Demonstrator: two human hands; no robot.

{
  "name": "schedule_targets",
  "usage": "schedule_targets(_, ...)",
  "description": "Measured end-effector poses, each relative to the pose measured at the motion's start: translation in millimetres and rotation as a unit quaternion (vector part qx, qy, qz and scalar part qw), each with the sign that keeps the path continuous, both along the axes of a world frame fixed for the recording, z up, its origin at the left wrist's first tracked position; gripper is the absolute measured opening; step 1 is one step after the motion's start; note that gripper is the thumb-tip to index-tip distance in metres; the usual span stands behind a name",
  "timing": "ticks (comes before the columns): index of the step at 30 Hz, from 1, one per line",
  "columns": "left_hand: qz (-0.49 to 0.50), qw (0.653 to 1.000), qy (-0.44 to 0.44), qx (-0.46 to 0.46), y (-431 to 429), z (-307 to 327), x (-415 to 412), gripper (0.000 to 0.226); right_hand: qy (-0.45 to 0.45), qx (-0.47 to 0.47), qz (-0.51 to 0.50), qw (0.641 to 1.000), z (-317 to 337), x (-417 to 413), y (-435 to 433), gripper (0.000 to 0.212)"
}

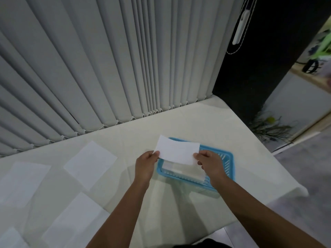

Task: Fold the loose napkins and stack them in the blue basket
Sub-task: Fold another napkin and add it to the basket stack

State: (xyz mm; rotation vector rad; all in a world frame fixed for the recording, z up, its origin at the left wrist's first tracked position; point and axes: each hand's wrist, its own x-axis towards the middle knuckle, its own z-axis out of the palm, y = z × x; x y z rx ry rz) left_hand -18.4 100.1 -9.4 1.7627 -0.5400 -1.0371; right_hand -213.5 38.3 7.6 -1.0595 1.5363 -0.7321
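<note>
An indoor room, office or home; which one cannot be told. Grey vertical blinds (pixel 89 59) hang along the far edge of a cloth-covered table (pixel 197 122), their wand (pixel 240 27) before a dark pane (pixel 265 68). Grey floor (pixel 304 167) lies past the table's right edge.

The folded napkin (pixel 177 151) you hold hides much of the far rim of the blue basket (pixel 230 163), and your right grip (pixel 209 164) covers part of its near side. The pale contents inside are too blurred to count. The loose napkin (pixel 10 238) at bottom left is cut off by the edges. The green object (pixel 324 43) at upper right is smeared beyond telling.
</note>
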Motion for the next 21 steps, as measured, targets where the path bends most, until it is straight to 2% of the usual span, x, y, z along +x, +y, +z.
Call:
schedule_targets(2, -0.035, 0.997, -0.062, 0.008, 0.9, -2.3, -5.6, 0.013, 0.014, -0.005, -0.017, 1.0, -5.9, -11.4, 2.7, 0.014)
schedule_targets(5, -0.074, 0.991, -0.103, 0.032, 3.5, -12.8, -9.3, 0.016, 0.029, 0.005, -0.032, 0.999, -13.2, -26.0, 8.4, 0.016)
schedule_targets(9, -0.137, 0.956, -0.23, 0.123, 6.4, -28.3, -11.3, 0.028, 0.04, 0.025, -0.046, 0.998, -24.6, -36.5, 15.1, 0.015)
schedule_targets(15, -0.208, 0.938, -0.239, 0.143, -2.9, -38.4, -7.3, 0.042, 0.033, 0.033, -0.067, 0.997, -30.0, -39.1, 19.4, 0.014)
schedule_targets(21, -0.22, 0.926, -0.266, 0.153, -8.4, -40.2, -9.0, 0.042, 0.025, 0.045, -0.081, 0.995, -34.3, -37.2, 20.1, 0.015)
